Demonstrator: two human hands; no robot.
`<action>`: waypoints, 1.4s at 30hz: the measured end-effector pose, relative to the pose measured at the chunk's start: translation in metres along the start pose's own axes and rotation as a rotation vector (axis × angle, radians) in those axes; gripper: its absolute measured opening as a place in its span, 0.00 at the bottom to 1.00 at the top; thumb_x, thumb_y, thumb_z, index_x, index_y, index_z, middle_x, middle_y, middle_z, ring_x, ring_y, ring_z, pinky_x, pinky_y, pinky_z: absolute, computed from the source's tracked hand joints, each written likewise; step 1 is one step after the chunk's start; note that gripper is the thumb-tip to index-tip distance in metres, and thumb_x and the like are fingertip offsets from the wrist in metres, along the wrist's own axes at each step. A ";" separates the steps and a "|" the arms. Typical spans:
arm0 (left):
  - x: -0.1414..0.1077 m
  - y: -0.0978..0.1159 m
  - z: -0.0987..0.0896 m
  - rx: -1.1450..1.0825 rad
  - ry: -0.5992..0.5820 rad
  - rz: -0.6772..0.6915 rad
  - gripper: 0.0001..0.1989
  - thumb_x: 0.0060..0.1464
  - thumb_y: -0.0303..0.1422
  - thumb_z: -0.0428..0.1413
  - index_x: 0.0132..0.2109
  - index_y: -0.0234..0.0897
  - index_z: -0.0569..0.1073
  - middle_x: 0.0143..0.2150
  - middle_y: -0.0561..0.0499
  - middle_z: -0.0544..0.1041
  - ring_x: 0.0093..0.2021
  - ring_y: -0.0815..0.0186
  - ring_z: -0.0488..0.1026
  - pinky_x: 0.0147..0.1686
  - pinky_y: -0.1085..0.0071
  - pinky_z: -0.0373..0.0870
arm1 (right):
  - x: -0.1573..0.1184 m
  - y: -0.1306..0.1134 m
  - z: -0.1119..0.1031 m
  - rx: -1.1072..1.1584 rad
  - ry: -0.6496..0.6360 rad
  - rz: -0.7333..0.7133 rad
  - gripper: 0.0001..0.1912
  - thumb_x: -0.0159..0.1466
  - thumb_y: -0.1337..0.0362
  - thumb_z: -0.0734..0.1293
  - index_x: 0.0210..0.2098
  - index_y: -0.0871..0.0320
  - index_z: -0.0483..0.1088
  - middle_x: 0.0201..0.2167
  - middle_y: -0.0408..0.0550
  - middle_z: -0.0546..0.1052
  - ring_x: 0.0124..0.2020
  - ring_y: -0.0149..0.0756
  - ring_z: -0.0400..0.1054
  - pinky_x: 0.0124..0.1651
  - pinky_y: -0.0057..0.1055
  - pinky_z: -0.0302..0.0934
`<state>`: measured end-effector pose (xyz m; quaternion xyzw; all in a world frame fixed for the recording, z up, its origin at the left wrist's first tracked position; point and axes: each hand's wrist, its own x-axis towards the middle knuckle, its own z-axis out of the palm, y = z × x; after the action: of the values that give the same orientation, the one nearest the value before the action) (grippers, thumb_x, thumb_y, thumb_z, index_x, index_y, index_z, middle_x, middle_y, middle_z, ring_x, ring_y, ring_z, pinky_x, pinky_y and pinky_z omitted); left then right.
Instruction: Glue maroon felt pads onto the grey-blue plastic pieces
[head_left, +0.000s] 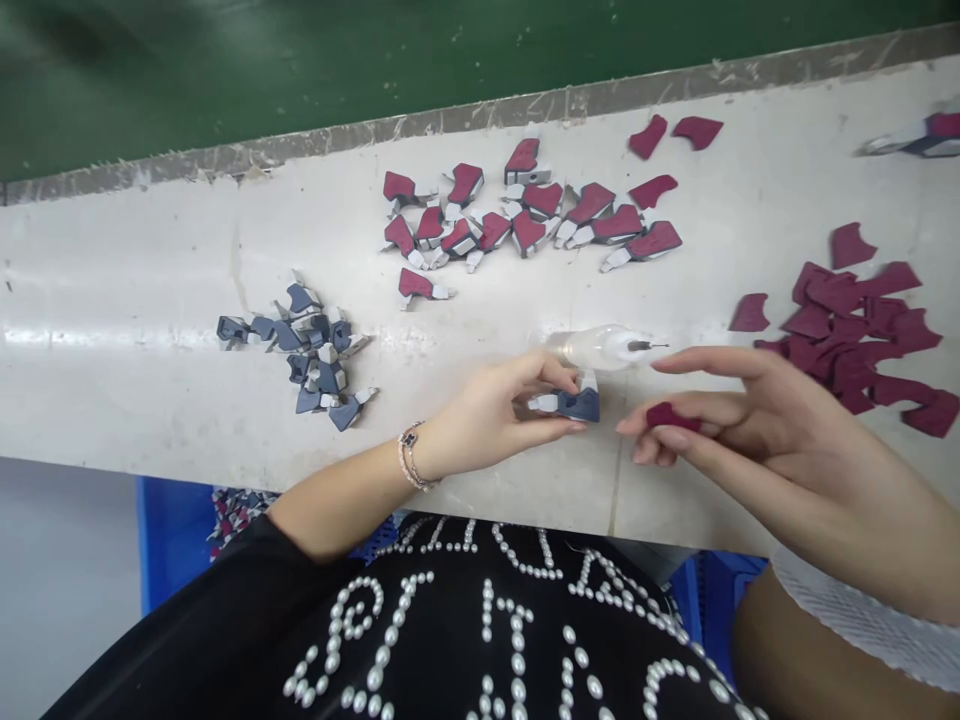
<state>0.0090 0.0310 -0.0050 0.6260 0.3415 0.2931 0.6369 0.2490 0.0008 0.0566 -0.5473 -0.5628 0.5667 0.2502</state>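
Between the thumb and fingers of my left hand (491,410) is a small dark blue and white plastic part (576,403), its blue face turned up. My right hand (757,430) pinches a maroon flat piece (673,417) between thumb and fingers, with the index finger stretched out above it. A short gap separates the two held pieces. Just beyond my left hand a clear squeeze bottle (604,346) with a thin needle tip lies on the table (480,480), its tip pointing right towards my right index finger.
Loose maroon pieces (847,330) are heaped at the right. Several parts with maroon faces (525,232) lie at the back middle, and blue and white parts (315,350) at the left. Below the table edge stands a blue bin (172,540) holding small parts.
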 end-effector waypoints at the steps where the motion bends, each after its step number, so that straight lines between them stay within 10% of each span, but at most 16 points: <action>1: 0.000 0.000 0.001 0.002 0.007 0.005 0.13 0.57 0.35 0.66 0.46 0.35 0.74 0.50 0.44 0.80 0.56 0.61 0.79 0.51 0.68 0.82 | -0.001 0.000 0.001 0.045 0.008 0.026 0.10 0.68 0.57 0.69 0.49 0.41 0.69 0.33 0.38 0.84 0.34 0.35 0.81 0.38 0.26 0.76; 7: -0.002 -0.001 0.006 -0.024 0.051 0.033 0.13 0.55 0.35 0.67 0.46 0.34 0.78 0.50 0.42 0.80 0.56 0.61 0.79 0.47 0.69 0.84 | -0.007 -0.004 0.001 -0.120 -0.032 0.048 0.04 0.63 0.53 0.73 0.33 0.41 0.81 0.29 0.38 0.84 0.27 0.35 0.78 0.25 0.26 0.71; 13: -0.003 0.001 0.009 0.027 0.085 0.128 0.12 0.56 0.34 0.66 0.46 0.35 0.78 0.49 0.43 0.81 0.54 0.62 0.80 0.46 0.69 0.85 | -0.013 -0.005 0.007 -0.073 0.008 0.071 0.13 0.67 0.51 0.69 0.50 0.40 0.78 0.33 0.40 0.85 0.32 0.39 0.80 0.35 0.34 0.77; 22: -0.001 0.001 0.010 0.390 0.218 0.505 0.13 0.55 0.33 0.67 0.46 0.35 0.78 0.42 0.47 0.83 0.44 0.68 0.82 0.46 0.73 0.82 | -0.007 -0.003 0.013 0.112 0.033 0.198 0.15 0.61 0.48 0.74 0.29 0.52 0.77 0.26 0.45 0.82 0.29 0.39 0.78 0.32 0.32 0.73; 42: 0.000 -0.002 0.013 0.423 0.232 0.589 0.14 0.56 0.36 0.66 0.48 0.36 0.77 0.42 0.50 0.82 0.43 0.70 0.82 0.46 0.74 0.82 | 0.004 -0.001 0.014 0.016 0.050 0.172 0.20 0.61 0.44 0.72 0.28 0.53 0.74 0.21 0.42 0.73 0.23 0.34 0.65 0.25 0.31 0.58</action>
<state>0.0196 0.0227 -0.0070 0.7776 0.2700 0.4555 0.3389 0.2348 -0.0005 0.0528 -0.6056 -0.5028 0.5768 0.2187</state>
